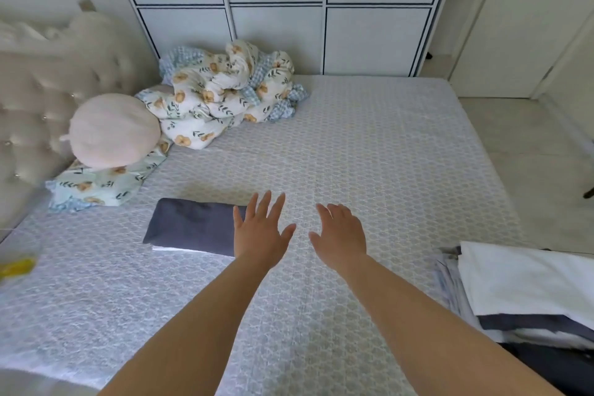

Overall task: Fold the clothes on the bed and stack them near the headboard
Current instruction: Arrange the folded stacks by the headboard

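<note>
A folded dark grey garment (189, 225) lies flat on the bed (369, 145), left of centre, with a white edge showing under its near side. My left hand (262, 231) is spread with straight fingers over the garment's right end. My right hand (340, 235) hovers over bare mattress just to the right, fingers relaxed, holding nothing. A pile of unfolded clothes (527, 286), white on top with dark grey and black layers beneath, sits at the bed's near right edge.
The tufted beige headboard (38, 100) runs along the left. A round pink cushion (112, 132) and a crumpled floral duvet (221, 90) fill the far left corner. White cabinets (276, 10) stand behind the bed. A yellow object (16, 267) lies at the left edge.
</note>
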